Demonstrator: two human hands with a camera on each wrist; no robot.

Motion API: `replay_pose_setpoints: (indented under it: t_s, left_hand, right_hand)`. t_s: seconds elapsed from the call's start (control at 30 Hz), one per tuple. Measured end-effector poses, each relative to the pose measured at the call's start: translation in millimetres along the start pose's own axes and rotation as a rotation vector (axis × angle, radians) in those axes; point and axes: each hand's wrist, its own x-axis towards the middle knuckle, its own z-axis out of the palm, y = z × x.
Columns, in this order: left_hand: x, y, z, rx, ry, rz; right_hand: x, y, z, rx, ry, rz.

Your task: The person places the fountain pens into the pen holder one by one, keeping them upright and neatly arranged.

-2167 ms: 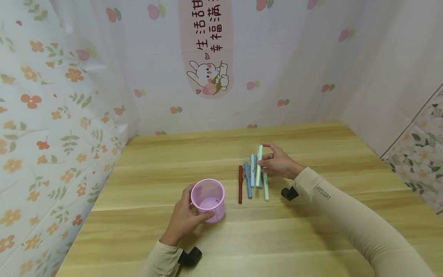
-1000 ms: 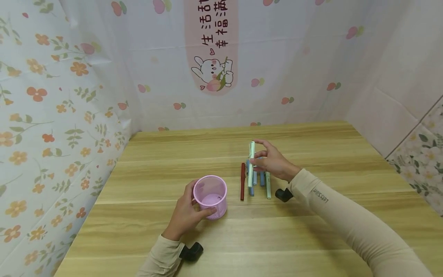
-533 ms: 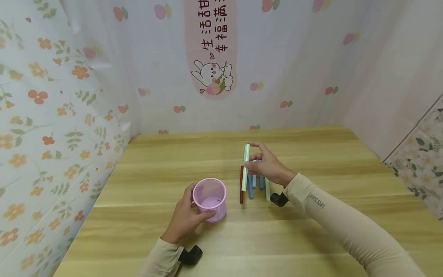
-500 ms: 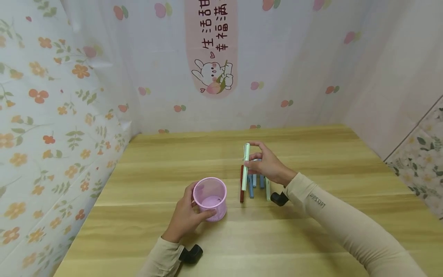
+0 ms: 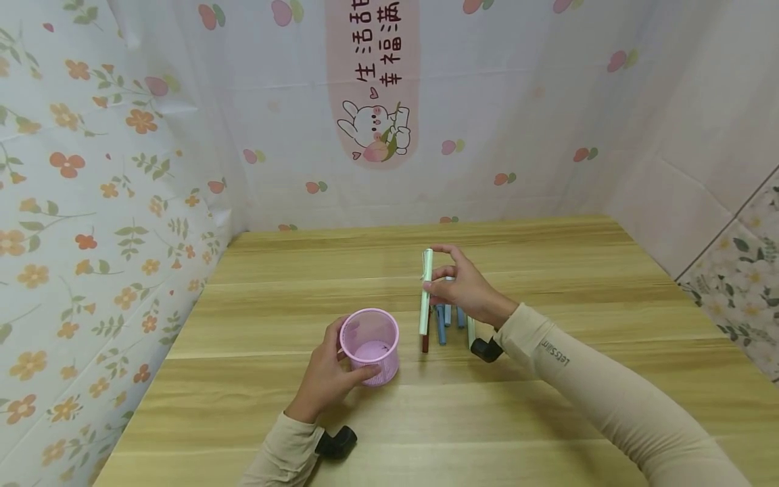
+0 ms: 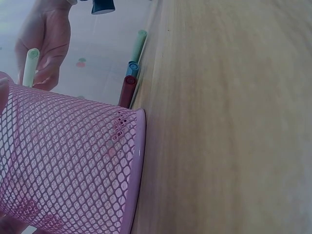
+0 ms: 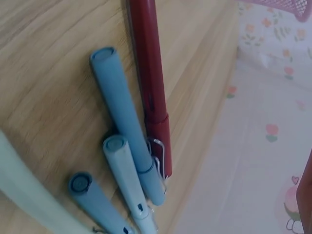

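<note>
My left hand (image 5: 328, 382) grips a pink mesh pen cup (image 5: 382, 370) on the table, thumb across the front and fingers round its left side. The cup stands upright, its floor visible through the mouth. My right hand (image 5: 467, 289) pinches a light green pen (image 5: 425, 297) nearly upright, clip end up, right of the cup; it overlaps a dark red pen (image 5: 425, 343) lying behind it. Under and beside this hand lie several blue pens (image 7: 117, 97) and a second light green pen (image 7: 29, 195), partly hidden in the head view.
The wood-grain table (image 5: 274, 284) meets a printed cloth (image 5: 274, 122) at the back, with more cloth at both sides. Black devices are worn at the left wrist (image 5: 337, 443) and at the right wrist (image 5: 487, 350).
My right hand has carried the light green pen leftward from above the blue pens to over the red pen, nearer the cup. My left hand has kept its hold on the cup.
</note>
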Motion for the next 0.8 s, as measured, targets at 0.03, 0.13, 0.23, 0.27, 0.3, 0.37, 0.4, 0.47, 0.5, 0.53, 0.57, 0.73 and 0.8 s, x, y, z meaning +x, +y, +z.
replay_pose_setpoints:
  t_s: [0.03,0.13,0.23,0.27,0.3,0.37,0.4,0.47,0.5,0.53,0.57,0.73,0.8]
  left_hand:
    - [0.1,0.1,-0.1,-0.002,0.001,-0.002]
    - [0.2,0.4,-0.1,-0.005,0.002,-0.010]
    - [0.3,0.9,-0.2,-0.006,0.001,-0.026]
    - [0.3,0.8,-0.2,-0.006,0.000,-0.027]
    - [0.2,0.8,-0.2,-0.006,-0.002,-0.029]
    - [1.7,0.8,0.2,-0.005,-0.003,-0.021]
    - [2.4,0.9,0.4,-0.005,-0.003,-0.015]
    - [3.7,1.0,0.8,-0.006,-0.003,-0.006]
    - [4.4,1.2,0.9,-0.006,-0.003,-0.002]
    - [4.9,1.2,1.0,-0.007,-0.003,0.000]
    - [5.5,1.2,1.2,-0.006,-0.003,0.002]
    - [4.2,0.6,1.3,0.005,-0.001,-0.001]
    - [3.6,0.1,1.4,0.013,0.000,-0.002]
  right_hand:
    - [0,0,0.9,0.000,-0.003,-0.006]
    - [-1,-1,5.2,0.006,-0.011,-0.020]
    - [-2,-2,9.5,0.016,-0.012,-0.033]
    - [-3,-2,11.3,0.019,-0.009,-0.035]
    - [-3,-2,12.9,0.023,-0.009,-0.041]
    - [-3,-4,15.4,0.027,-0.006,-0.057]
    - [-3,-5,16.7,0.029,-0.003,-0.064]
    - [-3,-6,19.6,0.028,0.006,-0.080]
    - [-4,-6,21.4,0.026,0.012,-0.088]
    - [-4,-6,23.2,0.026,0.024,-0.095]
    - [-4,-6,25.0,0.026,0.036,-0.102]
    - [-6,-3,36.2,0.036,0.060,-0.132]
    - [-7,-2,40.0,0.038,0.063,-0.149]
